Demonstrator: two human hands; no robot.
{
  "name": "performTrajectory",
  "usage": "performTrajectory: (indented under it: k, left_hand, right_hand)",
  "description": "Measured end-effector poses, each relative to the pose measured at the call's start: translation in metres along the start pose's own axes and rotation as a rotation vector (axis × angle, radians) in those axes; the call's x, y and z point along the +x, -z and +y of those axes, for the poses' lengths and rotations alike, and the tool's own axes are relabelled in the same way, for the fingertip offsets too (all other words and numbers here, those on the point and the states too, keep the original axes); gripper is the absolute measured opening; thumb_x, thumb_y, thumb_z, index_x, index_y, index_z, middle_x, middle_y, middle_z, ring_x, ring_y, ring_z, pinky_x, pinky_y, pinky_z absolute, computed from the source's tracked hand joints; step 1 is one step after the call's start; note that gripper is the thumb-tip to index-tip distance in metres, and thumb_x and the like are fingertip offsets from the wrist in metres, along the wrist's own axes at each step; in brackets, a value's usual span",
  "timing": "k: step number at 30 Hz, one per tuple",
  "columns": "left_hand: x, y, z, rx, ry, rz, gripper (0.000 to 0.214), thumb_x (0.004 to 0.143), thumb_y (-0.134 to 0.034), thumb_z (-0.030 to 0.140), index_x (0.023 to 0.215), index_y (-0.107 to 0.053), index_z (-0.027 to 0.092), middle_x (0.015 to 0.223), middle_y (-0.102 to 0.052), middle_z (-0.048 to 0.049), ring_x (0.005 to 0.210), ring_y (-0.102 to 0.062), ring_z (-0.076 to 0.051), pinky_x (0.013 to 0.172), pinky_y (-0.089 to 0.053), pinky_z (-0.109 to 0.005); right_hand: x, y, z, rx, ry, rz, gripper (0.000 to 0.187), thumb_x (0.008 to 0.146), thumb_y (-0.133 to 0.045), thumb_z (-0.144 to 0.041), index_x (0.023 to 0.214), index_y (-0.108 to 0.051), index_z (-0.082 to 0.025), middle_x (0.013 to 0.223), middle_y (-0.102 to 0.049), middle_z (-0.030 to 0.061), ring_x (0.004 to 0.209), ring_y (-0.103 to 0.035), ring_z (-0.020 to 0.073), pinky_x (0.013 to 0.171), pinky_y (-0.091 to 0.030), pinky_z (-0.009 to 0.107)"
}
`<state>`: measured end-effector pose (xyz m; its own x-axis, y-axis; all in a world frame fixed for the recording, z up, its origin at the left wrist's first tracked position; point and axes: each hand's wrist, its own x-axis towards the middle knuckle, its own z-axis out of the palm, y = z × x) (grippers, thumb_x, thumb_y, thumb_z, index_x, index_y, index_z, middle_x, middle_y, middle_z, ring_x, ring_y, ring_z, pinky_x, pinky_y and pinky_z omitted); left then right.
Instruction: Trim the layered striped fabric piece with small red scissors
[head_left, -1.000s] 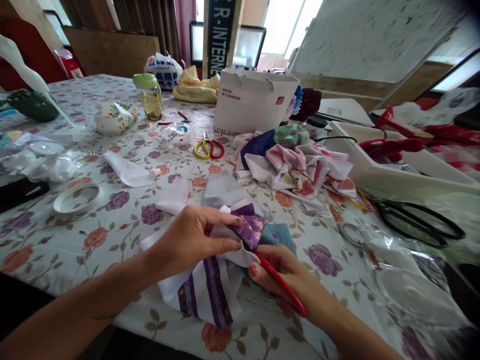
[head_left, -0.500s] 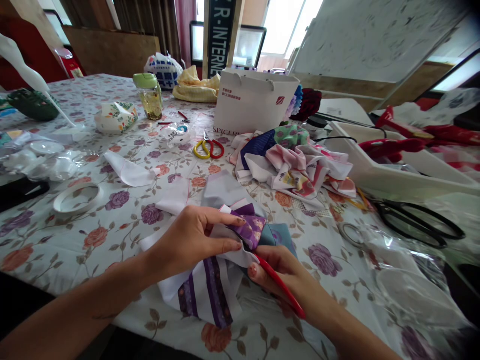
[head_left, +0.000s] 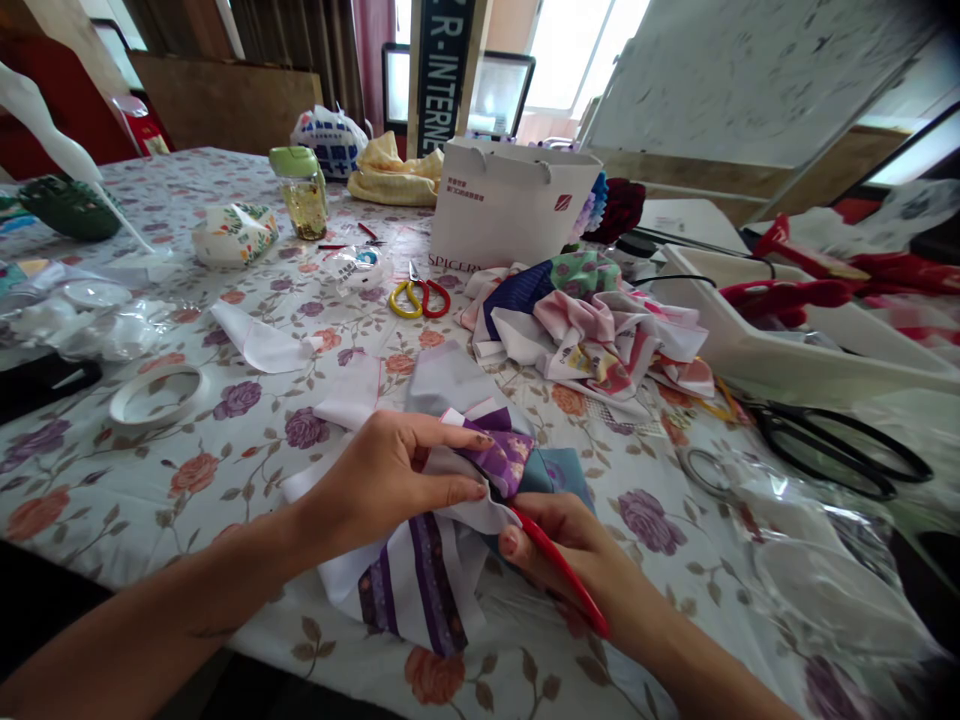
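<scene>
While both hands work one patchwork bundle, here's a nice firm pinch:
Left hand (head_left: 382,480) has its fingertips (head_left: 480,440) and thumb (head_left: 465,490) pinching the purple-striped patchwork fabric (head_left: 416,590) from above and below, with the purple floral patch (head_left: 499,458) right at those tips. Right hand (head_left: 562,560) curls its fingers (head_left: 544,525) tightly around a slim red plastic tool (head_left: 564,572), whose upper end meets the fabric edge just past them. Tip: I'd keep that pinch close to the tool so the layers don't creep. Beyond the fingertips sit yellow-and-red scissors (head_left: 418,298); right of the fingers lie black scissors (head_left: 832,450), both on a floral tablecloth (head_left: 97,480).
</scene>
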<state>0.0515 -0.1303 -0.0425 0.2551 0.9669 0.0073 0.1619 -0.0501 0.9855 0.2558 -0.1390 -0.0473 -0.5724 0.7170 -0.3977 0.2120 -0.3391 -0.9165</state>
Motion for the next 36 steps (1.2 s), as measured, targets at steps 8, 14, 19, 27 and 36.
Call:
performTrajectory:
  k: [8,14,19,27,36]
  left_hand:
    - [0.005,0.0051,0.0053,-0.113,0.061,0.005,0.026,0.071,-0.082,0.03,0.095,-0.08,0.022,0.094,-0.077,-0.0035,0.082,-0.067,-0.017,0.065,-0.052,-0.022]
    - [0.0079,0.0057,0.0057,-0.079,0.016,0.03,0.025,0.066,-0.083,0.02,0.091,-0.08,0.02,0.08,-0.074,-0.0012,0.059,-0.052,-0.008,0.05,-0.042,-0.017]
    - [0.0073,0.0036,0.005,-0.063,-0.018,0.059,0.029,0.063,-0.086,0.021,0.092,-0.081,0.02,0.068,-0.066,0.0004,0.052,-0.042,-0.007,0.043,-0.035,-0.017]
    - [0.0058,0.0002,0.0036,-0.082,-0.042,0.025,0.032,0.063,-0.085,0.018,0.095,-0.081,0.021,0.072,-0.068,-0.0008,0.056,-0.049,-0.008,0.047,-0.042,-0.018]
    - [0.0052,-0.0009,0.0003,-0.074,-0.049,0.027,0.033,0.063,-0.086,0.021,0.096,-0.081,0.021,0.077,-0.07,-0.0022,0.059,-0.052,-0.01,0.049,-0.044,-0.019]
  right_hand:
    - [-0.0017,0.003,-0.003,-0.023,-0.001,0.0,0.055,0.073,-0.074,-0.062,0.06,-0.04,-0.02,0.048,-0.031,-0.0096,0.038,-0.026,0.0037,0.035,-0.017,0.02]
    - [-0.0029,0.0067,-0.0034,-0.093,0.002,0.01,0.053,0.075,-0.074,-0.057,0.061,-0.04,-0.02,0.049,-0.032,-0.0091,0.039,-0.029,0.0043,0.036,-0.017,0.019]
    - [-0.0035,0.007,-0.0035,-0.079,-0.001,-0.012,0.051,0.077,-0.072,-0.057,0.063,-0.041,-0.02,0.048,-0.034,-0.009,0.039,-0.03,0.0047,0.037,-0.018,0.02]
    - [-0.003,0.0095,-0.0058,-0.099,0.012,-0.073,0.052,0.078,-0.07,-0.061,0.065,-0.04,-0.02,0.048,-0.032,-0.0097,0.04,-0.028,0.0048,0.038,-0.016,0.021]
    - [-0.0038,0.0082,-0.0092,-0.121,-0.018,-0.072,0.055,0.077,-0.068,-0.065,0.064,-0.038,-0.02,0.049,-0.031,-0.0099,0.041,-0.027,0.0046,0.038,-0.018,0.021]
